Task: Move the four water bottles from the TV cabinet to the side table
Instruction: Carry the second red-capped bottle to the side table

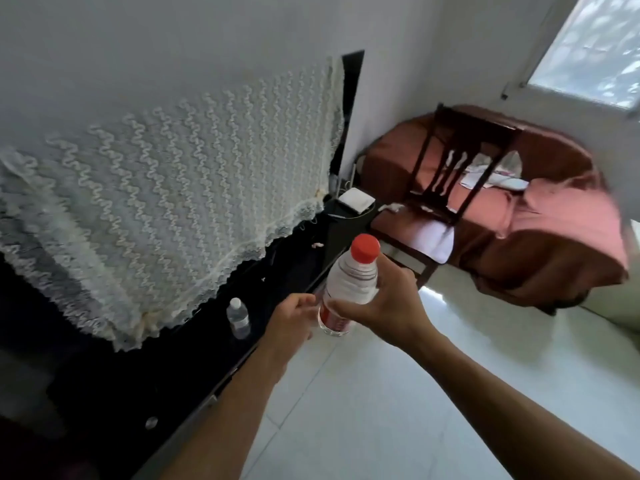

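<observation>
The right hand holds a water bottle with a red cap and a red label, its fingers and thumb curled round the middle of the bottle, which is lifted in the air near the middle of the scene, tilted a little with the cap leaning to the right. The left hand is just to the left of this bottle, its fingers loosely curled, the fingertips close to the bottle's side; whether they touch it cannot be told. A second bottle, clear with a white cap, stands upright on the black TV cabinet to the left of the hands. A white lace cloth hangs over the TV above the cabinet. Farther off on the right, a dark wooden chair stands in front of a sofa under a reddish cover, and a window is at the far right.
</observation>
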Demonstrator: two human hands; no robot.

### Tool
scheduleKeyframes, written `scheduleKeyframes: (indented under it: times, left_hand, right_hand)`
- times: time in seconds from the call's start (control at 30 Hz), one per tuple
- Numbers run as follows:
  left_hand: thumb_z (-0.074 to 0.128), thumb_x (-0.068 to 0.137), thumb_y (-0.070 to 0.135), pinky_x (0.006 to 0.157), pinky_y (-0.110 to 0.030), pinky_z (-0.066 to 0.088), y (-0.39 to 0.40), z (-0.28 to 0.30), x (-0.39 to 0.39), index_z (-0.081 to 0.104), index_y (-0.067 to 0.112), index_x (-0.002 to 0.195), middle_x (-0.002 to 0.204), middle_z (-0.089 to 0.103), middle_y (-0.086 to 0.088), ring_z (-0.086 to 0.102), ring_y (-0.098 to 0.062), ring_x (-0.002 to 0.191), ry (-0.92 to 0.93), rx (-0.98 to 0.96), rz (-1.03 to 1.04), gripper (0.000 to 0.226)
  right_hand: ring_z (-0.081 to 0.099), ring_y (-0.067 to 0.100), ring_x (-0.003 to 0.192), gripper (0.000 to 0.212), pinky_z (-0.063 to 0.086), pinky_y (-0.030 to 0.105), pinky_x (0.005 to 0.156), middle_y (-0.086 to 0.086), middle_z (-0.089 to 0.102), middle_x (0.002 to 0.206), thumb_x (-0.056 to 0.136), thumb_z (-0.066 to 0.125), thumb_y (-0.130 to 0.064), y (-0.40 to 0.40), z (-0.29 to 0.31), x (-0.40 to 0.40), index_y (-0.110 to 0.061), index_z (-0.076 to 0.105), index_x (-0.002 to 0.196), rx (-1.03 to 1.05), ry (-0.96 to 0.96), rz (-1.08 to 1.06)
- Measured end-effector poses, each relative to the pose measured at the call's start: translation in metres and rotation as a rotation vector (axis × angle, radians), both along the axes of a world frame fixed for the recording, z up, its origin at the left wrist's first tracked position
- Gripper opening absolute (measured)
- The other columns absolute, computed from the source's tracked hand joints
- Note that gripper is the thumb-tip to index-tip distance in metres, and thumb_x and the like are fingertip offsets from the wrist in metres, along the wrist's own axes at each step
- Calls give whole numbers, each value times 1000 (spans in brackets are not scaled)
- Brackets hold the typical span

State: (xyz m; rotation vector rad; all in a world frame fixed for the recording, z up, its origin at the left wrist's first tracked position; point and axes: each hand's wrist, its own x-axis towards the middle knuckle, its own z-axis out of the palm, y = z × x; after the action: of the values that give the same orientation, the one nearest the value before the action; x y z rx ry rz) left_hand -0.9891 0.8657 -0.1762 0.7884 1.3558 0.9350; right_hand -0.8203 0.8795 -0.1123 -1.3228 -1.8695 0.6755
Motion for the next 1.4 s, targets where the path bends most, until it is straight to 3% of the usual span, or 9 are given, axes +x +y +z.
scheduleKeyframes:
  times: [0.07,0.17,0.27,0.4,0.63,0.87,1.4]
  left_hand:
    - [70,50,44,63,-31,43,-3,2,34,63,18,105,87,67,-3,58,-17,71,53,25,-110,61]
    - [65,72,41,74,-32,49,-8,5,91,62,21,114,104,72,-1,67,-17,96,128,55,-260,47]
    - [59,92,32,82,-33,51,-12,2,157,61,20,118,108,71,-1,65,-15,102,174,101,-388,28]
    - [46,100,39,88,-39,51,-24,1,253,61,21,117,113,70,-3,64,-21,108,176,129,-505,29]
    - [25,99,59,98,-47,49,-50,5,423,59,24,123,112,71,-5,65,-21,109,111,46,-622,54]
    - [24,100,58,98,-45,49,-47,8,564,57,21,127,116,69,-6,63,-21,109,163,62,-830,57]
    - [26,101,54,97,-47,50,95,-8,850,58,19,127,112,69,-7,65,-22,106,96,72,-1130,54]
  right_hand:
    - [72,6,84,50,60,39,76,-11,74,91,61,89,-40,-14,2,38,-27,64,102,-18,23,-82]
    - [72,3,83,50,62,33,76,-12,75,91,61,91,-35,-35,6,97,-26,65,103,-15,50,-190]
    - [72,2,83,51,62,30,76,-12,75,93,61,91,-37,-57,6,163,-24,66,104,13,53,-291]
    - [72,2,84,51,61,30,76,-13,74,92,62,92,-35,-88,0,260,-23,65,103,41,67,-396]
    - [72,7,86,54,61,30,79,-6,75,97,64,88,-41,-139,-4,419,-18,65,107,59,71,-536]
    - [72,9,85,57,61,35,78,-5,75,96,63,83,-48,-159,-7,543,-18,65,107,70,79,-714]
    - [71,13,92,65,62,36,83,-1,73,105,64,84,-49,-54,-13,794,-15,63,115,38,56,-1058]
